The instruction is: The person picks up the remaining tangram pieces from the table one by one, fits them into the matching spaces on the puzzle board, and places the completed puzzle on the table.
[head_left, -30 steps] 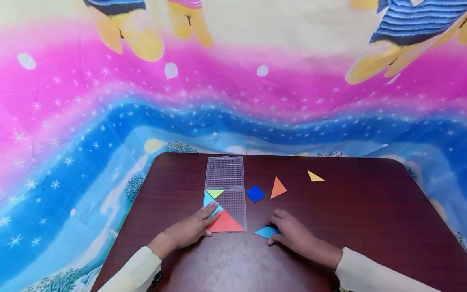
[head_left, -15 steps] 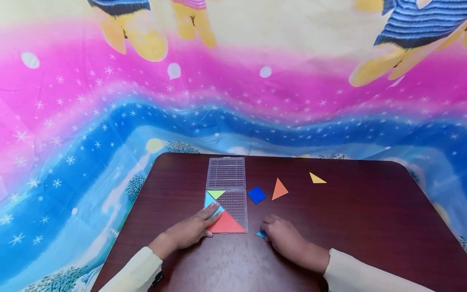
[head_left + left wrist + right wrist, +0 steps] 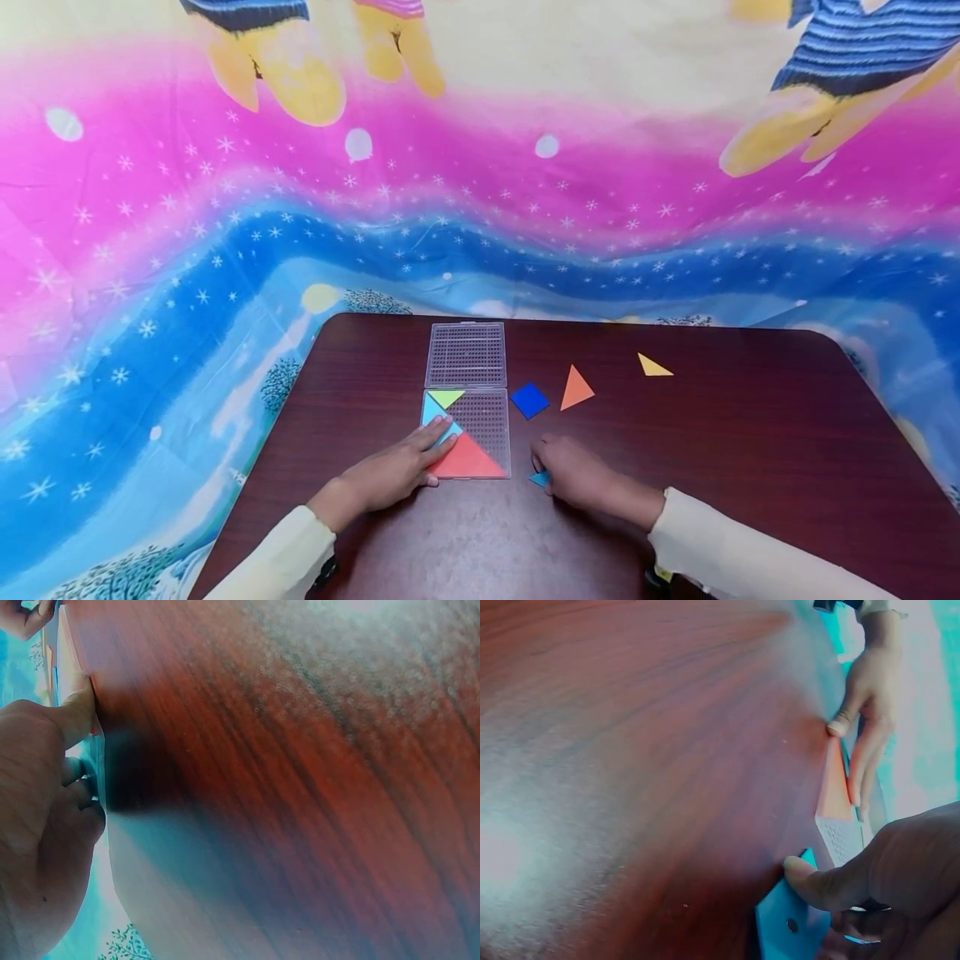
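My left hand (image 3: pixel 392 467) rests on the lower half of a clear plastic case (image 3: pixel 483 417), its fingers extended over a light blue tangram piece (image 3: pixel 431 407) and a large red triangle (image 3: pixel 468 461). Its thumb lies along the case's near edge. A lime triangle (image 3: pixel 447 397) sits in the case's far left part. Just right of the case, my right hand (image 3: pixel 581 473) pinches a blue tangram piece (image 3: pixel 786 922) between thumb and fingers. A small dark round spot shows on its face in the right wrist view; in the head view only one tip peeks out.
The case's gridded lid (image 3: pixel 467 356) lies folded back behind it. To the right on the dark wooden table (image 3: pixel 750 433) are a dark blue square (image 3: pixel 529 401), an orange triangle (image 3: pixel 577 389) and a yellow triangle (image 3: pixel 654 365). A printed cloth (image 3: pixel 480 183) hangs behind.
My right hand has moved slightly left and closed its fingers on the blue piece, which is now mostly covered in the head view. The left hand has stayed on the case.
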Demonstrator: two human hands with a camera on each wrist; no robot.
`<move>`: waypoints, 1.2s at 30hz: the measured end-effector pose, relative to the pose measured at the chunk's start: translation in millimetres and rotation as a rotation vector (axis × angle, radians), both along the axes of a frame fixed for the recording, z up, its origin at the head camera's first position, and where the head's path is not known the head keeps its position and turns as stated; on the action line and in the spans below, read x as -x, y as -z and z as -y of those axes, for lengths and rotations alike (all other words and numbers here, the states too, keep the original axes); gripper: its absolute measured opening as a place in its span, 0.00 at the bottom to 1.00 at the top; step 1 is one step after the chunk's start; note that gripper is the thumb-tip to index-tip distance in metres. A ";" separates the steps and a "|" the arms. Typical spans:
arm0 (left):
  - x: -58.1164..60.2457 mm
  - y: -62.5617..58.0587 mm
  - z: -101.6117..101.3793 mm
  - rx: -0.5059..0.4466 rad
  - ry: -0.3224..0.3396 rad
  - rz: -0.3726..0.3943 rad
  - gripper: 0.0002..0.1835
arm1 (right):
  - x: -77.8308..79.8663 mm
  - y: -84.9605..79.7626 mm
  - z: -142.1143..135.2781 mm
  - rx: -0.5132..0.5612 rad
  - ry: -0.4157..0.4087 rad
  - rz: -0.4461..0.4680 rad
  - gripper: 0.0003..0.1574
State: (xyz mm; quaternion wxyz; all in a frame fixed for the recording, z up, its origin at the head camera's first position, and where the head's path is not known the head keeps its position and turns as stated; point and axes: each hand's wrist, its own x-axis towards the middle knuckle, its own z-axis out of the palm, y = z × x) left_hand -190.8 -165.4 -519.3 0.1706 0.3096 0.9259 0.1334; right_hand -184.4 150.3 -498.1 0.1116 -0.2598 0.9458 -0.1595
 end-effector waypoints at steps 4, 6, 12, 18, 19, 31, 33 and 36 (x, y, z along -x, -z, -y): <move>0.1 -0.1 0.2 0.001 0.002 -0.007 0.37 | 9.9 -6.1 -2.4 0.115 0.049 0.162 0.18; 0.2 -0.1 0.5 0.004 0.003 -0.007 0.37 | 15.9 -10.2 -3.3 0.137 0.090 0.220 0.14; 0.2 -0.8 1.8 0.000 -0.001 -0.004 0.37 | 38.4 -23.0 -5.3 0.151 0.188 0.319 0.06; 0.0 0.6 2.0 -0.008 -0.003 -0.012 0.37 | 61.2 -30.1 -4.5 0.243 0.228 0.388 0.07; 0.0 0.9 1.8 -0.008 -0.004 -0.011 0.37 | 64.5 -31.3 -4.3 0.266 0.223 0.400 0.07; 0.2 -0.2 1.7 -0.012 0.008 -0.013 0.36 | 98.4 -43.6 19.4 0.389 0.171 0.445 0.11; 0.7 0.6 1.8 -0.012 0.013 -0.018 0.36 | 102.1 -46.6 24.2 0.381 0.166 0.445 0.08; 1.4 1.5 1.8 -0.012 0.015 -0.022 0.36 | 107.1 -49.7 30.7 0.378 0.164 0.450 0.07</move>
